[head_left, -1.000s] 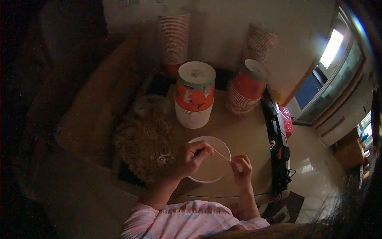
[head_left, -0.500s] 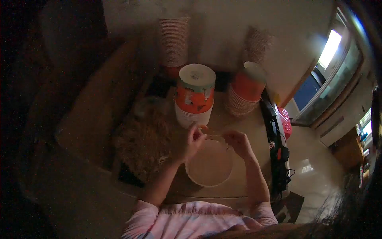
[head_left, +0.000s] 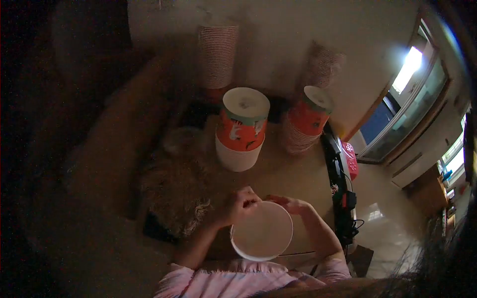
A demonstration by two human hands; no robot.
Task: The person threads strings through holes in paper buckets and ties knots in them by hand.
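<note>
A white round tub (head_left: 262, 232) with its open mouth toward me is near the table's front edge. My left hand (head_left: 242, 204) is at its upper left rim, with the fingers closed; what they hold is too small and dark to name. At the upper right rim my right hand (head_left: 290, 204) has its fingers together against the tub. Beyond them stands an upside-down stack of orange, green and white tubs (head_left: 243, 130). A shaggy bundle of pale strands (head_left: 176, 191) lies to the left of my left hand.
Another upside-down stack of orange tubs (head_left: 308, 119) stands at the back right. Two tall ribbed stacks are behind, one at left (head_left: 217, 57) and one at right (head_left: 323, 67). Black devices with cables (head_left: 348, 201) line the right edge, beside a red patterned object (head_left: 349, 161).
Both hands have come down from in front of the stack to the rim of the white tub. The pale strand stretched between them earlier no longer shows. The tub now tilts toward me.
</note>
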